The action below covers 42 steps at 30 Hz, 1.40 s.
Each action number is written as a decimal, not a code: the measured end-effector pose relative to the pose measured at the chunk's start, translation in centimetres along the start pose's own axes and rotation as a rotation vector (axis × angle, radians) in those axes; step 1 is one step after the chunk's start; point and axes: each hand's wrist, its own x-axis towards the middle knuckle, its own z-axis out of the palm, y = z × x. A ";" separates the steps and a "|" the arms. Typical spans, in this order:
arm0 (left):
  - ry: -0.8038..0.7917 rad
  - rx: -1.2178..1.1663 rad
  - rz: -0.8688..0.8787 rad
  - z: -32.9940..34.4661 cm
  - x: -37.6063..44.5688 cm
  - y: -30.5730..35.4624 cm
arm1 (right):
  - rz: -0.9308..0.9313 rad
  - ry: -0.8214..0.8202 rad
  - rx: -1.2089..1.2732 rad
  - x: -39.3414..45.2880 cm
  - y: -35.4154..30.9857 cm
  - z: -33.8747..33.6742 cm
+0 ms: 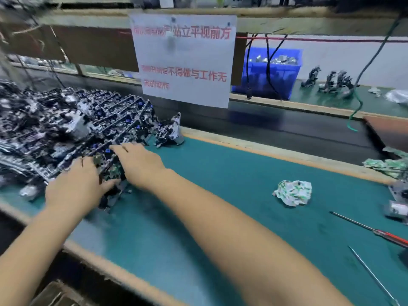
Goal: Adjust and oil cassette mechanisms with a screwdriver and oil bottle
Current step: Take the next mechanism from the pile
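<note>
A big pile of black and silver cassette mechanisms (72, 122) covers the left end of the green bench mat (220, 206). Both hands are at the pile's near edge around one mechanism (111, 171) with a green circuit board. My left hand (72, 186) grips it from the left, thumb under its near side. My right hand (138, 162) lies on its right side, fingers reaching onto the pile. A red-handled screwdriver (375, 231) lies on the mat at the far right, apart from both hands. No oil bottle is in sight.
A crumpled white and green rag (293, 193) lies mid-right on the mat. A thin metal rod (373, 276) lies near the right corner. A white notice (183, 58) hangs ahead, with a dark conveyor belt (287, 129) behind the bench and a blue bin (273, 71) beyond it.
</note>
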 end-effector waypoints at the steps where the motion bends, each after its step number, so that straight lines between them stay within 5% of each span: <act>1: -0.014 -0.008 -0.013 0.2 0.2 -0.3 | -0.021 -0.015 -0.079 0.4 -0.1 0.4; 7: 0.078 -0.088 0.153 0.4 -0.3 0.8 | -0.196 0.262 -0.360 -0.4 1.4 1.0; 9: 0.086 -0.148 0.260 -0.3 -1.1 1.6 | -0.219 0.226 -0.368 -2.2 3.2 -0.5; 12: 0.018 -0.179 0.505 -1.6 -2.7 4.6 | -0.110 0.071 -0.225 -7.1 6.3 -3.6; 17: -0.018 -0.345 0.901 -2.1 -5.9 12.2 | 0.185 0.048 -0.021 -18.4 10.2 -7.1; 21: 0.247 -0.445 1.283 -1.4 -9.6 18.9 | 0.364 0.151 -0.099 -28.0 11.5 -8.5; 25: 0.594 -0.422 1.436 0.0 -13.5 24.1 | 0.398 0.264 -0.237 -35.7 11.3 -7.5; 28: 0.671 -0.520 1.536 1.5 -15.0 26.1 | 0.350 0.342 -0.313 -39.9 11.5 -5.8; 35: -0.124 -0.678 1.395 3.5 -15.4 26.3 | 0.350 0.431 -0.295 -43.1 11.1 -3.5; 42: -0.351 -0.864 1.304 4.0 -15.9 26.2 | 0.476 0.681 -0.034 -42.5 10.6 -3.3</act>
